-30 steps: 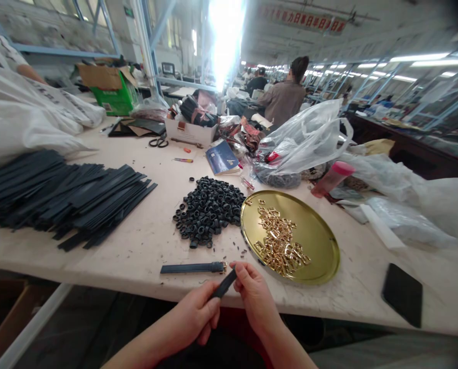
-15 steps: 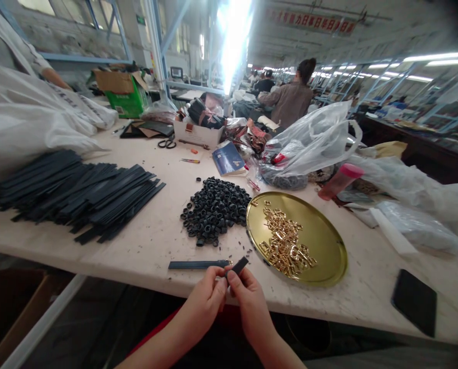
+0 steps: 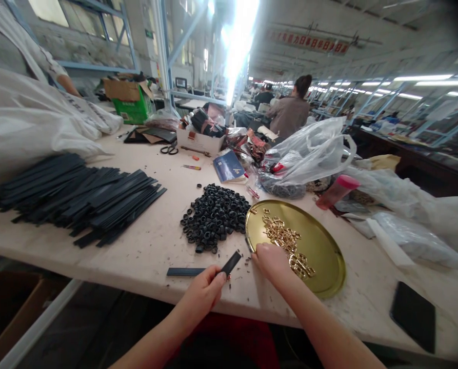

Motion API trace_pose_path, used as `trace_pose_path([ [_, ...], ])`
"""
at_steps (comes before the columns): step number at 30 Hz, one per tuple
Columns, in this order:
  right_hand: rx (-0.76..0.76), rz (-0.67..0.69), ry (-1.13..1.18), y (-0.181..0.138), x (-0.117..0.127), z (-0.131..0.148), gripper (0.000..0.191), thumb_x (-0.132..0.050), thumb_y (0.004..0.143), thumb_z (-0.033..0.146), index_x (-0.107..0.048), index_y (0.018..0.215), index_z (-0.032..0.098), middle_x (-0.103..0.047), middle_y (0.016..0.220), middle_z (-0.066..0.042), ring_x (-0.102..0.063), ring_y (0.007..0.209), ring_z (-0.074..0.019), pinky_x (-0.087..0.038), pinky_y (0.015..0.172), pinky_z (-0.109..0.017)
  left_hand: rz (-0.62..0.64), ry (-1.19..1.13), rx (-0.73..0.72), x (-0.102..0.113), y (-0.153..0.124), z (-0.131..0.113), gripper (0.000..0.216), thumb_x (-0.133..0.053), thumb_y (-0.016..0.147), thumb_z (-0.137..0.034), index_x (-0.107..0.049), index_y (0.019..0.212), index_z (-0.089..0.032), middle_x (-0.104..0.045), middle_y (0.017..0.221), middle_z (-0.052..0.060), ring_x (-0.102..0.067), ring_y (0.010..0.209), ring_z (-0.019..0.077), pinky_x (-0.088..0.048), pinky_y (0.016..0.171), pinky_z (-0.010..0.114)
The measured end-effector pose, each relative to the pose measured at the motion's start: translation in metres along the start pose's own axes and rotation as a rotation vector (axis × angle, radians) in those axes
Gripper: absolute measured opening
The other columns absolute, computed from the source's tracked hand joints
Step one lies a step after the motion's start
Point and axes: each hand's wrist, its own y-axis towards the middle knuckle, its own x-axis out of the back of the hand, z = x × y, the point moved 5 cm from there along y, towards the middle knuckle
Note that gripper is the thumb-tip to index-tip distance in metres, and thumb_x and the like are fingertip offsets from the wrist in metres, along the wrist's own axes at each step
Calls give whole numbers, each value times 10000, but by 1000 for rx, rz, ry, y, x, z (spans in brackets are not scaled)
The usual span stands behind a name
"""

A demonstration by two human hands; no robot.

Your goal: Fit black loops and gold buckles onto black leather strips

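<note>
My left hand (image 3: 205,287) is closed on a short black strap (image 3: 231,262), its far end pointing up and to the right. Behind that hand, another black strap (image 3: 185,271) lies flat on the table. My right hand (image 3: 272,259) is over the near left part of the round gold tray (image 3: 331,246), its fingers curled downward. Whatever those fingertips hold is hidden. Small gold buckles (image 3: 280,233) lie heaped in the tray. Left of it rises a pile of small black loops (image 3: 215,215).
A stack of black strips (image 3: 82,197) covers the table's left side. A phone (image 3: 413,315) lies near the right front edge. Farther back are scissors (image 3: 169,149), a blue booklet (image 3: 229,166), a pink-capped jar (image 3: 337,192) and a plastic bag (image 3: 309,154). A person (image 3: 290,110) sits beyond.
My right hand has left the strap and moved right to the gold tray. The strap stays in my left hand. The view has tilted slightly upward.
</note>
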Motion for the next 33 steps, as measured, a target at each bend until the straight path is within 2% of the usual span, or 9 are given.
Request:
trace_pose_path([
  [9,61,62,-16,5,-7,-6,174,-476,753,119,-645,716,132,-674,778,-138,-624,716,-227,-369,611,-279,26,40,106,1,-3,7,223,-393,753,-395,-436,781,-178,-341,382,-114,-250,289,50,-169,334,178],
  [14,100,8,71,1,10,1,176,-444,758,113,-610,705,138,-649,751,-110,-595,722,-207,-385,646,-283,4,49,90,2,-4,0,179,-404,750,-345,-442,752,-169,-474,498,-71,-344,333,43,-240,370,173],
  [16,143,-41,304,-9,22,12,149,-441,790,184,-579,741,161,-623,772,-71,-570,712,-171,-398,647,-261,-21,31,73,4,-3,-5,214,-451,741,-378,-457,761,-165,-458,508,-74,-336,349,40,-230,367,170],
  [20,179,-6,1269,-34,26,46,192,-502,776,371,-515,719,188,-574,811,-30,-532,707,-145,-428,655,-257,-9,-120,-4,1,-1,-18,299,-490,747,-442,-472,811,-150,-417,511,-79,-317,380,37,-213,375,168],
  [23,51,86,1581,-46,8,68,242,-561,729,418,-500,710,185,-543,688,5,-512,656,-137,-425,640,-263,-44,-166,-45,1,-2,-21,286,-492,759,-436,-445,761,-154,-382,494,-87,-286,381,34,-201,374,166],
  [26,2,56,1563,-52,-2,75,236,-588,708,392,-499,740,176,-529,645,14,-500,607,-128,-420,598,-258,-147,-55,-36,11,-3,-15,276,-488,755,-433,-424,718,-167,-358,479,-91,-285,375,41,-215,365,168],
  [28,78,22,1470,-56,1,76,232,-564,735,334,-504,892,174,-558,684,3,-521,626,-136,-431,621,-272,-177,65,-32,17,-2,-12,261,-486,752,-418,-448,720,-162,-370,491,-83,-311,390,49,-240,379,173],
  [31,256,-49,1277,-64,11,75,305,-503,774,227,-473,1077,197,-580,769,-13,-542,706,-145,-433,704,-296,-132,193,-55,20,0,-10,235,-505,741,-376,-495,706,-143,-407,521,-62,-362,449,62,-279,426,177],
  [33,272,-103,1194,-66,13,70,336,-519,756,197,-493,1091,211,-563,810,-16,-527,690,-136,-435,687,-287,-54,201,-35,18,0,-8,232,-500,740,-372,-509,716,-142,-390,503,-68,-353,437,64,-271,417,180],
])
